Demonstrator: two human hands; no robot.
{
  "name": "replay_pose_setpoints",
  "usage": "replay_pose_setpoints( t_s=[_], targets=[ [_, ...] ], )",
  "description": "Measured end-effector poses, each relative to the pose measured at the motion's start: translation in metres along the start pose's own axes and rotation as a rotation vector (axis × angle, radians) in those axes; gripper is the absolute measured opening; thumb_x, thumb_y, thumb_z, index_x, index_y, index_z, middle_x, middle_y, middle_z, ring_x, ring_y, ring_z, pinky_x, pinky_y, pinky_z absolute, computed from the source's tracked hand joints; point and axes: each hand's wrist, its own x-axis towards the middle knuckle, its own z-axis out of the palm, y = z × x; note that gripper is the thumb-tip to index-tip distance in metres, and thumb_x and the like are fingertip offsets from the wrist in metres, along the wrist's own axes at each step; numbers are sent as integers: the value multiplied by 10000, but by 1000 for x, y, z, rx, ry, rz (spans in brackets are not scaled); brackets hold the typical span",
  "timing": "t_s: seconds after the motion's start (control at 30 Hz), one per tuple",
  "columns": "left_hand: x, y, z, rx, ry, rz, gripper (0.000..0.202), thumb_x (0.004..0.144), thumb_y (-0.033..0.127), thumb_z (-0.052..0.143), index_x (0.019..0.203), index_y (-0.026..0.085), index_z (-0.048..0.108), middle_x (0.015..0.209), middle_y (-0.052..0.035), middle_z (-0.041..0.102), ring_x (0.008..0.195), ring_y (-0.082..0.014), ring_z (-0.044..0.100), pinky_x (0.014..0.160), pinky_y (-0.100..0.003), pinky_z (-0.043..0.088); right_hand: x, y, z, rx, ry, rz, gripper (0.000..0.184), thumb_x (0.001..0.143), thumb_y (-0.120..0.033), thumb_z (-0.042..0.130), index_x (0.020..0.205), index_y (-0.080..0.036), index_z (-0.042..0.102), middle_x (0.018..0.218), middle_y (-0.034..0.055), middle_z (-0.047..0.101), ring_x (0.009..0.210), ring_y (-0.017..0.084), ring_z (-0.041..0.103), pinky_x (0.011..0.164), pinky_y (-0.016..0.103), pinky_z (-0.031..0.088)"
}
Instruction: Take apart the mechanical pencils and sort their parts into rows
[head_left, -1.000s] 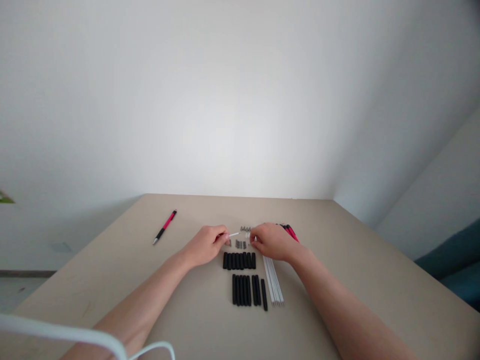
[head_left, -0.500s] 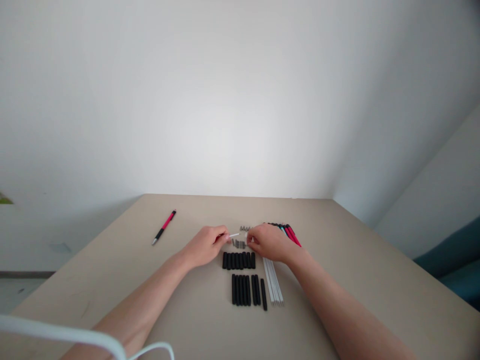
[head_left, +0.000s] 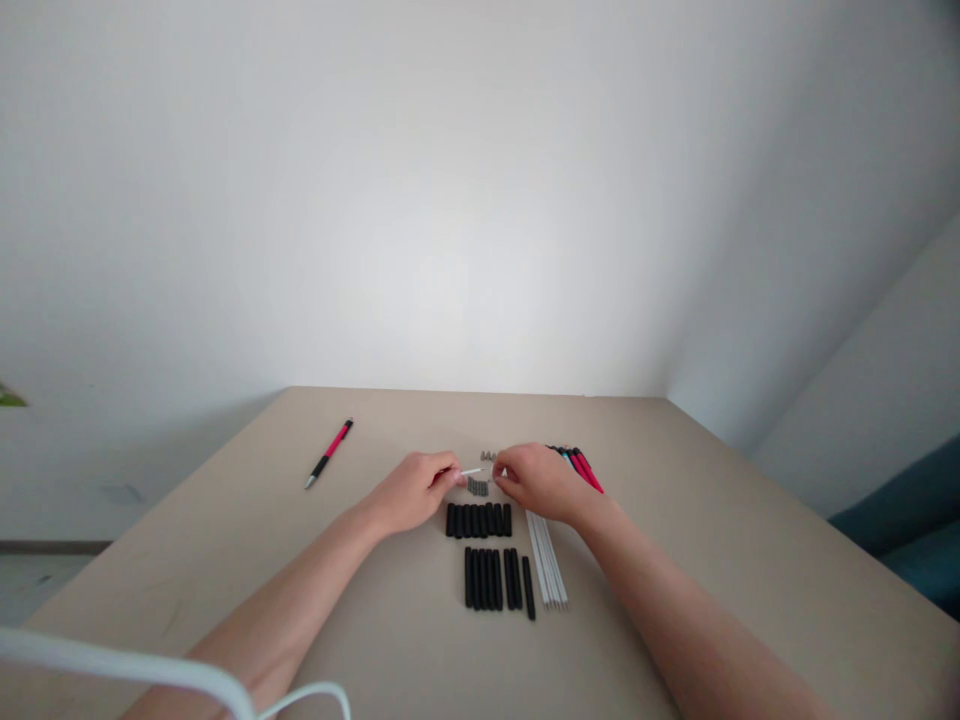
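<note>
My left hand is closed in a pinch on a thin white pen refill, whose tip points right toward my other hand. My right hand has its thumb and fingertips pressed together just past that tip. Whatever it may hold is too small to make out. Small metal springs lie in a row below the gap between the hands. Grey cone-shaped pen tips stand behind, partly covered by my right hand.
Nearer me lie a row of short black grips and several longer black tubes. White refills extend from under my right wrist. Coloured pen barrels rest beyond it. A red and black pen lies at left; white cable crosses the lower-left corner.
Both hands stay nearly in place, the left still pinching the refill. My right hand has shifted very slightly, and more of the pen barrels' near ends and fewer pen tips show.
</note>
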Motion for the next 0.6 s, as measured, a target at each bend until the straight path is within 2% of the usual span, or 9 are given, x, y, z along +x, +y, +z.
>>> replay_pose_setpoints(
  t_s=[0.17,0.3,0.6],
  targets=[
    [0,-1,-1,18,22,-8,245,898,264,396,750,189,576,793,4,685,659,-127,562,618,-219,367,-2,0,-1,114,174,-99,128,825,-188,507,849,-166,631,861,57,637,808,152,585,724,235,396],
    [0,-2,-3,66,32,-34,255,896,263,391,767,190,599,746,0,673,616,-132,548,586,-228,350,-2,0,-1,154,216,-129,125,839,-177,487,844,-165,611,827,50,653,786,150,590,710,241,404],
    [0,-4,-3,70,34,-39,233,886,243,412,757,194,599,786,3,698,623,-131,568,594,-227,365,-2,-4,0,170,280,-136,122,845,-185,495,839,-175,616,801,43,663,773,148,592,709,247,409]
  ],
)
